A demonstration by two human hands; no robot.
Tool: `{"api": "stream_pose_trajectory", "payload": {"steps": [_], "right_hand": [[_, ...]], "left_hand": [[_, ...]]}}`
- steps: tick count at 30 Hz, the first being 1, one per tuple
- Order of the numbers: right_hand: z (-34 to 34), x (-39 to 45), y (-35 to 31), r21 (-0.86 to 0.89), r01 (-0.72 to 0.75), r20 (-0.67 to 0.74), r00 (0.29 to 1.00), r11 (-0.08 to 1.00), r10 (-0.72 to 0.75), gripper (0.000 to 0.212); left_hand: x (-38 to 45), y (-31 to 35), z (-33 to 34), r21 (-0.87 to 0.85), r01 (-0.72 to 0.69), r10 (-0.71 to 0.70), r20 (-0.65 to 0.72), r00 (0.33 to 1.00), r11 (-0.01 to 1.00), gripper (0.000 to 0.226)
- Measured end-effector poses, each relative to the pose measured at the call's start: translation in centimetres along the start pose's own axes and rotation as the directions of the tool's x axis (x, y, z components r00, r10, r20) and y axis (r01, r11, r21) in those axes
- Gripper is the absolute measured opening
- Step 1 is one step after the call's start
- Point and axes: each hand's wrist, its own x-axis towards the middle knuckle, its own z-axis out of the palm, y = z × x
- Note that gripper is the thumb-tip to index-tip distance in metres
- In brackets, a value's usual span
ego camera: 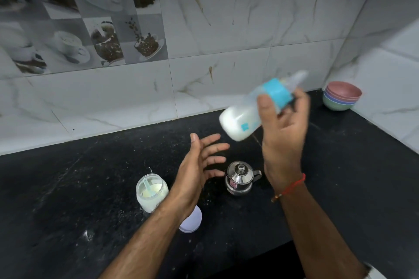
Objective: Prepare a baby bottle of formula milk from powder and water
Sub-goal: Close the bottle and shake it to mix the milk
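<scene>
At the left, an open formula jar (151,190) with a scoop inside is seen on the black counter (68,188), its pale lid (191,219) lying just beside it and partly hidden by the forearm. The left hand (199,165) is held empty with fingers spread and relaxed, below and to the left of the baby bottle (256,108). The bottle, blurred, probably by shaking, is gripped near its blue collar by the curled fingers of the right hand (283,129), its long axis tilted with the milky base down-left toward the left hand and the teat up-right, above the steel kettle (240,176).
</scene>
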Motion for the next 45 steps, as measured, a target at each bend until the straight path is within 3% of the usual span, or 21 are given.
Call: {"api": "stream_pose_trajectory", "payload": {"steps": [2,4,5,6,8,9,11,12,14,15,18,20,23,29,32,36,41,45], "right_hand": [[-0.9,-0.2,0.5,-0.224,0.148,0.05,0.989,0.963,-0.14,0.056],[-1.3,-1.1,1.2,-0.564,0.026,0.23,0.965,0.825,0.127,0.06],[-1.8,-1.7,1.7,-0.628,-0.028,0.248,0.94,0.777,0.234,0.061],[-2.1,-1.9,1.7,-0.608,-0.035,0.244,0.942,0.793,0.229,0.061],[-1.7,-1.2,1.0,-0.382,0.012,0.136,0.99,0.924,0.044,0.06],[-1.5,-0.8,0.7,-0.289,0.103,0.069,0.994,0.952,-0.086,0.058],[-1.5,-0.6,1.1,-0.32,0.243,0.043,0.969,0.916,-0.242,0.057],[-1.4,-0.8,1.4,-0.409,0.196,0.1,0.98,0.891,-0.17,0.058],[-1.7,-1.7,2.2,-0.581,0.035,0.216,0.97,0.813,0.113,0.055],[-1.9,-1.8,2.3,-0.58,0.015,0.215,0.967,0.814,0.135,0.054],[-2.3,-1.1,2.0,-0.369,0.122,0.049,0.993,0.922,-0.111,0.057],[-2.5,-1.3,2.6,-0.435,0.149,0.078,0.989,0.888,-0.127,0.058],[-3.0,-3.1,4.0,-0.639,-0.02,0.249,0.94,0.769,0.231,0.059],[-2.0,-3.7,3.8,-0.529,-0.075,0.203,0.956,0.845,0.212,0.06],[-1.3,-4.0,3.7,-0.405,-0.221,0.155,0.94,0.887,0.305,0.058],[-1.0,-3.6,2.7,-0.21,-0.441,0.214,0.85,0.872,0.481,0.041],[-1.2,-2.0,0.9,-0.133,-0.6,0.386,0.702,0.789,0.599,0.04],[-0.5,-1.9,0.4,-0.095,-0.64,0.374,0.687,0.762,0.623,0.037]], "left_hand": [[0.1,0.1,-0.5,0.031,-0.017,0.02,-0.074,0.997,0.999,0.069],[0.1,0.1,-0.9,0.041,-0.02,0.026,-0.153,0.988,0.999,0.062],[0.1,0.1,-1.1,0.051,-0.02,0.029,-0.183,0.983,0.998,0.058],[0.2,0.1,-1.2,0.06,-0.027,0.038,-0.2,0.979,0.998,0.055],[0.5,0.2,-1.4,0.067,-0.04,0.054,-0.229,0.972,0.997,0.052],[0.6,0.2,-1.5,0.066,-0.032,0.047,-0.242,0.969,0.997,0.052],[0.6,0.0,-1.3,0.055,-0.023,0.036,-0.247,0.968,0.998,0.051],[0.5,0.0,-1.1,0.058,-0.021,0.034,-0.242,0.97,0.998,0.051],[0.5,-0.2,-0.9,0.085,-0.038,0.056,-0.226,0.973,0.996,0.049],[0.5,-0.2,-0.8,0.097,-0.061,0.081,-0.211,0.974,0.993,0.048],[0.6,-0.1,-0.8,0.124,-0.086,0.111,-0.208,0.972,0.989,0.046],[0.5,-0.3,-0.8,0.125,-0.064,0.089,-0.208,0.974,0.99,0.044],[0.3,-0.4,-0.7,0.151,-0.079,0.103,-0.164,0.981,0.985,0.038],[-0.3,-0.8,-0.4,0.255,-0.177,0.171,0.045,0.984,0.951,0.028],[-0.6,-1.1,-0.6,0.261,-0.237,0.212,0.119,0.97,0.936,0.048],[-0.8,-1.0,-1.0,0.247,-0.255,0.226,0.139,0.964,0.935,0.051],[-1.3,-0.7,-1.5,0.032,-0.09,0.077,0.286,0.955,0.995,0.054],[-1.3,-0.9,-1.1,0.079,-0.149,0.125,0.248,0.961,0.986,0.047]]}}
